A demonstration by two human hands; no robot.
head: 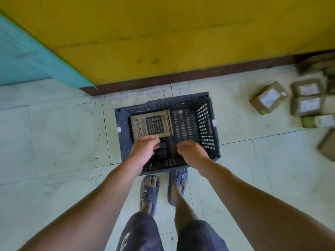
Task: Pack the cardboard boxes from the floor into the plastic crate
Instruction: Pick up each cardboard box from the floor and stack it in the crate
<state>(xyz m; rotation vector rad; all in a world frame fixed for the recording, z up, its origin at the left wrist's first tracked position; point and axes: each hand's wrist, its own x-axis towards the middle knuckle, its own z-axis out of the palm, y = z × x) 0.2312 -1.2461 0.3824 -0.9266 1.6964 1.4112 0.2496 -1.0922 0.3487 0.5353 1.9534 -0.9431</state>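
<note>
The right edge of my view cuts off the pile of loose boxes on the floor, and they are smeared with blur. I can see pale labels on their tops but cannot read a word of them. One box sits a little apart from the pile, tilted on a corner.

The crate stands on the floor just in front of my sandals, with its far side near the yellow wall. My hands and forearms hide the near wall of the crate and part of its bottom.

One packed box lies flat in the left half of the crate, and the right half shows bare grid. My left hand hovers over the near edge of this box, released, its fingers stretched towards the cardboard. I cannot tell whether the fingertips touch it. My right hand hangs over the middle of the crate, beside the box and apart from it. Its fingers are loosely curled under and it is grasping nothing.

The box top carries a dark printed panel and sideways lettering that seems to end in "Garden", though the first letters are unclear. Small red-and-white stickers on the crate's side rims are too small to read.
</note>
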